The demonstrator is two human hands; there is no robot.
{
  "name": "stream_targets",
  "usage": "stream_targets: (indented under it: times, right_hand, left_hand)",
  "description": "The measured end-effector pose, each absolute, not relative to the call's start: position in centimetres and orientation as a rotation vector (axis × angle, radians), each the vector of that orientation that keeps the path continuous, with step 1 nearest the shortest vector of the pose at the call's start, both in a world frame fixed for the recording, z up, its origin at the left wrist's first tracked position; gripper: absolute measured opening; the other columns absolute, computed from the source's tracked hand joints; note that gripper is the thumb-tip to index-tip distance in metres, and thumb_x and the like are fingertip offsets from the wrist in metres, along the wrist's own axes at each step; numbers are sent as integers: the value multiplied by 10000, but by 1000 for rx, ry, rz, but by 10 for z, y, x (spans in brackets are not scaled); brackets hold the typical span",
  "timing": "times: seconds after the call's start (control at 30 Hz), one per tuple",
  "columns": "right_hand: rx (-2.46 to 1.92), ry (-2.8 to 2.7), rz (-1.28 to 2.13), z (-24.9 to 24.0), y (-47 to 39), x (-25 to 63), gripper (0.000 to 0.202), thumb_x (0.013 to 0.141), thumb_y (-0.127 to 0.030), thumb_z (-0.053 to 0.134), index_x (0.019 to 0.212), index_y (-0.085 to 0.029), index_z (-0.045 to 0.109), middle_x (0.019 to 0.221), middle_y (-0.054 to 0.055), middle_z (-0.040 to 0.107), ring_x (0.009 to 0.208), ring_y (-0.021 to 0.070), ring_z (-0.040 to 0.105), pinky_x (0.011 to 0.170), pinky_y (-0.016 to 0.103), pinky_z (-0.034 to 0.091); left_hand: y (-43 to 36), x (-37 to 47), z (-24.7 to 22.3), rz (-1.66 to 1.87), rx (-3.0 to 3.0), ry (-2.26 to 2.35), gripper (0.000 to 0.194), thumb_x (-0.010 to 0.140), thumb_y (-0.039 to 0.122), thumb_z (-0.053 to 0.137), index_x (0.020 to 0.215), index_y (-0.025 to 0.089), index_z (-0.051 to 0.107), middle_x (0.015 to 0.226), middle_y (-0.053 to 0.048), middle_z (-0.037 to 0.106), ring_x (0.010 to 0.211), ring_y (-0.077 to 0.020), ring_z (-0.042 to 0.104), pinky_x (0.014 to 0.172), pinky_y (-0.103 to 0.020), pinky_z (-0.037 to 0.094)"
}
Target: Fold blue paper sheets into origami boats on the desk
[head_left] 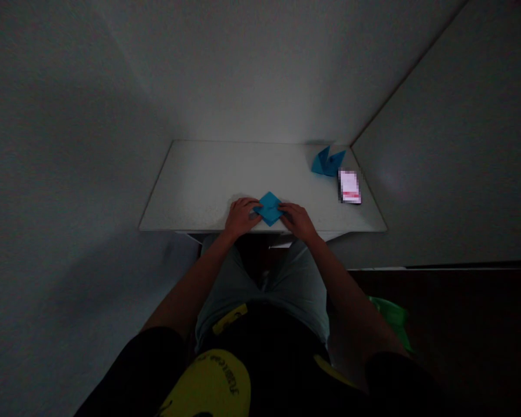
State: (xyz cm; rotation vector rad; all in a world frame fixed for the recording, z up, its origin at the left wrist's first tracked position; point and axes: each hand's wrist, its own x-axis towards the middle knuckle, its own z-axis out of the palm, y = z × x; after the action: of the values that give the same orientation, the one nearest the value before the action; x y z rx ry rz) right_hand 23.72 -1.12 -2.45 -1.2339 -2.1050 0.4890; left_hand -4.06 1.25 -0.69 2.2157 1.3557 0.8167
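A blue sheet of folded paper [270, 209], diamond-shaped from here, lies at the front of the white table, between my two hands. My left hand [242, 215] grips its left corner, thumb and fingers closed on the edge. On the opposite corner my right hand [297, 220] pinches the paper in the same way. Farther back on the right stands a folded blue paper figure [328, 163] with pointed tips, apart from both hands.
A phone [349, 186] with a lit, blurred screen lies near the table's right end, close to the paper figure. The white table [208, 174] has walls behind it and on both sides. Something green [391, 318] is on the dark floor at lower right.
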Motion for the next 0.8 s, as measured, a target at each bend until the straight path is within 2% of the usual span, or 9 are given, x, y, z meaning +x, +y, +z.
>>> stream_targets:
  times: [0.1,0.2,0.27,0.33,0.43,0.5,0.6,0.7,0.8]
  right_hand:
    - [-1283,-2041,471,-27,-10,246,228,1048,-402,656,1156,-292,824,1279,103,818,1202,321,736,1095,540,528]
    - [-1364,-1980,484,-28,-7,247,254,1051,-444,651,1123,-274,826,1110,105,838,1047,321,751,1004,521,550]
    - [-1422,-1919,502,-28,-4,244,284,1049,-457,653,1190,-268,811,1037,90,829,962,301,743,951,488,560]
    - [-1462,-1881,512,-28,-2,240,330,1052,-459,649,1287,-268,781,1025,79,810,914,274,731,912,450,565]
    - [-1490,-1915,422,-26,-3,234,374,1073,-431,616,1375,-263,758,1176,120,779,1026,289,720,936,454,556]
    - [-1476,-2002,351,-25,-5,231,362,1098,-394,570,1373,-276,775,1320,145,755,1160,325,692,1006,500,531]
    - [-1418,-2143,339,-23,-11,230,375,1126,-396,526,1406,-324,765,1483,112,725,1302,362,643,1086,574,481]
    - [-1349,-2265,351,-20,-22,233,502,1108,-536,565,1562,-338,649,1624,90,638,1442,381,591,1151,590,434]
    - [-1269,-2392,353,-16,-34,241,823,983,-715,692,1676,-307,516,1725,117,518,1546,394,519,1221,574,383]
  left_hand:
    - [13,-40,-7,827,2192,1337,124,961,299,786,1077,297,830,1312,-55,798,1294,-327,665,1181,-546,396]
    - [13,-40,-7,837,2163,1334,110,999,354,751,982,279,829,1230,-62,827,1239,-329,690,1151,-547,416]
    - [14,-40,-7,830,2152,1353,131,1004,374,742,1024,274,824,1190,-76,832,1208,-339,695,1135,-545,429]
    - [14,-39,-7,821,2135,1379,219,989,362,754,1184,274,801,1186,-86,830,1190,-344,696,1129,-539,437]
    - [12,-37,-3,780,2150,1387,465,988,321,733,1450,276,700,1252,-103,808,1211,-343,690,1135,-529,448]
    - [11,-35,0,732,2227,1367,507,1018,298,667,1525,282,664,1394,-123,755,1297,-349,660,1149,-533,450]
    - [9,-33,0,644,2373,1237,497,1052,255,559,1533,309,673,1601,-95,642,1487,-340,557,1242,-536,401]
    - [5,-35,-5,560,2464,1033,569,1039,405,635,1597,297,611,1688,-87,568,1613,-341,448,1361,-547,268]
    - [-5,-42,-11,523,2521,930,853,942,581,763,1682,250,499,1769,-130,449,1671,-362,365,1401,-555,180]
